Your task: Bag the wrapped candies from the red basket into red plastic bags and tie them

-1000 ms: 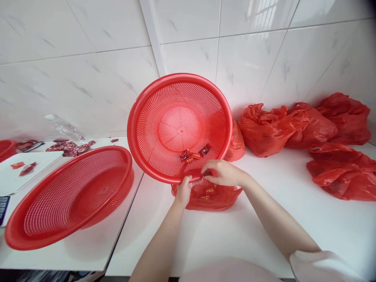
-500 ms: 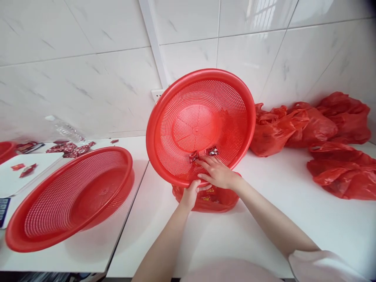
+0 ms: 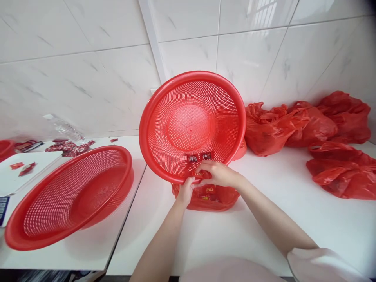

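Note:
A round red plastic basket [image 3: 155, 105] with mesh sides is tilted so that its inside faces me. My left hand [image 3: 185, 192] is closed round its lower rim. Just inside that rim, my right hand [image 3: 219, 173] curls its fingers over a red wrapped packet [image 3: 200, 173]. Two small dark red wrapped pieces, a left one [image 3: 192, 158] and a right one [image 3: 206, 156], lie on the mesh just above. Under the rim sits an open red plastic bag [image 3: 226, 199] with red and yellow packets inside, partly hidden by the basket and hands.
Another red basket [image 3: 126, 164] leans on the left of the white table. Beyond it are a white tray [image 3: 44, 157] with two red packets, a clear bottle [image 3: 64, 128] and scattered red wrapped pieces [image 3: 70, 148]. Several filled red bags [image 3: 270, 133] line the right side by the tiled wall.
The basket has shifted slightly left. My right hand has drawn down towards the rim and now has a red packet under its fingers. Two small pieces show more fully above it.

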`<state>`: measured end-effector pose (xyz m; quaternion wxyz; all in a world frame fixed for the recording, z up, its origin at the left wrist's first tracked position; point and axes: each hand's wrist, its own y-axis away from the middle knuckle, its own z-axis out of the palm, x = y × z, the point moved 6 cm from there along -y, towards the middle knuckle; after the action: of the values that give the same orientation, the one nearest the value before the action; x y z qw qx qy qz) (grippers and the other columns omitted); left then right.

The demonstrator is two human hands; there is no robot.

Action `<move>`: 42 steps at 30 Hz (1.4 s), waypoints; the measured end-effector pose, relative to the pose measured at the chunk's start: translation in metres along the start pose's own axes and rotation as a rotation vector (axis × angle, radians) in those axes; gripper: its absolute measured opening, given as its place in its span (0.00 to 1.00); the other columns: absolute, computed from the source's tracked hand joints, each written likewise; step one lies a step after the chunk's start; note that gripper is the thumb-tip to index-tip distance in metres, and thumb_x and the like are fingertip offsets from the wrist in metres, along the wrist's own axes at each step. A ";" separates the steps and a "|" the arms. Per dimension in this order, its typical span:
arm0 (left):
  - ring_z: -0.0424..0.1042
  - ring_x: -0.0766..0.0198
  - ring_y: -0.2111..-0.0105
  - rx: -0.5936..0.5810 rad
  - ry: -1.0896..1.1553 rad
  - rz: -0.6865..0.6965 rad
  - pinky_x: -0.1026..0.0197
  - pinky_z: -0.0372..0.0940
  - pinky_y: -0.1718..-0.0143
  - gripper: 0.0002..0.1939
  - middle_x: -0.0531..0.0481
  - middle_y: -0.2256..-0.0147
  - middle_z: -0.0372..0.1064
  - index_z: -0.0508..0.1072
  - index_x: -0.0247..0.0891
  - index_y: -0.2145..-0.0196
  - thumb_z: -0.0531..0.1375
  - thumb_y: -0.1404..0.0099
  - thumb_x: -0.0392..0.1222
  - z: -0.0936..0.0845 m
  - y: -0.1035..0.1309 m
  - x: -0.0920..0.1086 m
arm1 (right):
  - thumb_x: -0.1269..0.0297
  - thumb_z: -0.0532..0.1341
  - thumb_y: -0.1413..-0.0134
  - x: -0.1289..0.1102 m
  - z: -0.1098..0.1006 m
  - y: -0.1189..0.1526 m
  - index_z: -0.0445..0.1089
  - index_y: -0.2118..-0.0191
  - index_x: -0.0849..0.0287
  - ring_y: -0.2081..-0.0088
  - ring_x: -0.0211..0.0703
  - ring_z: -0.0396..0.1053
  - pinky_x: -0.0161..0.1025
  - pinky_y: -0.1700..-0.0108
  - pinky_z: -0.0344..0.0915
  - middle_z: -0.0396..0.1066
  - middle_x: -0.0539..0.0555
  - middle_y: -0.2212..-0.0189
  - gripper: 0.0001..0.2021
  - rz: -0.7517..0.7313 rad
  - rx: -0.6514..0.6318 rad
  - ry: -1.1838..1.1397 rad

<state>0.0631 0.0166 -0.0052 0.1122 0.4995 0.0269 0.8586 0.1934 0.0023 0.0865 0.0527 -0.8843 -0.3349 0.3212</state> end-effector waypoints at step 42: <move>0.73 0.49 0.54 0.061 0.027 0.061 0.48 0.70 0.56 0.17 0.45 0.60 0.76 0.75 0.35 0.61 0.62 0.51 0.40 -0.015 -0.011 0.022 | 0.53 0.51 0.35 -0.001 0.002 0.003 0.67 0.62 0.56 0.73 0.38 0.66 0.35 0.68 0.57 0.70 0.49 0.73 0.14 0.293 -0.025 -0.101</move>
<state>0.0416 0.0331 0.0041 0.0704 0.4917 0.0396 0.8670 0.1931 -0.0012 0.0843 -0.0228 -0.9069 -0.2087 0.3654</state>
